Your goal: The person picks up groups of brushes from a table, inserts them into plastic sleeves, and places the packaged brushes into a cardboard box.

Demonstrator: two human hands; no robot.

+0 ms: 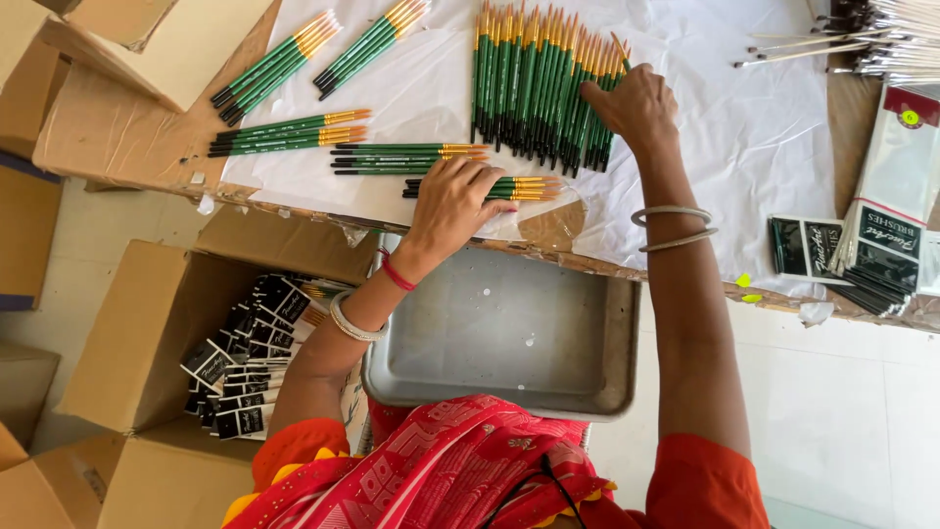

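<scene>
On a white sheet [744,137] over the table lie green-handled paintbrushes with yellow ferrules. A large pile of brushes [534,83] lies at the top middle; my right hand [632,103] rests on its right edge, fingers touching the brushes. My left hand [452,201] presses down on a small bundle of brushes [524,188] near the table's front edge, fingers curled over it. Other small bundles lie to the left: one [406,157] just above my left hand, one [289,134] further left, and two [274,64] [372,44] at the top.
A grey metal tray [509,333] sits on my lap below the table edge. An open cardboard box [147,333] at left holds black packaged brush sets [245,362]. Black and white packets [862,255] lie at right. White-handled brushes [881,44] lie top right.
</scene>
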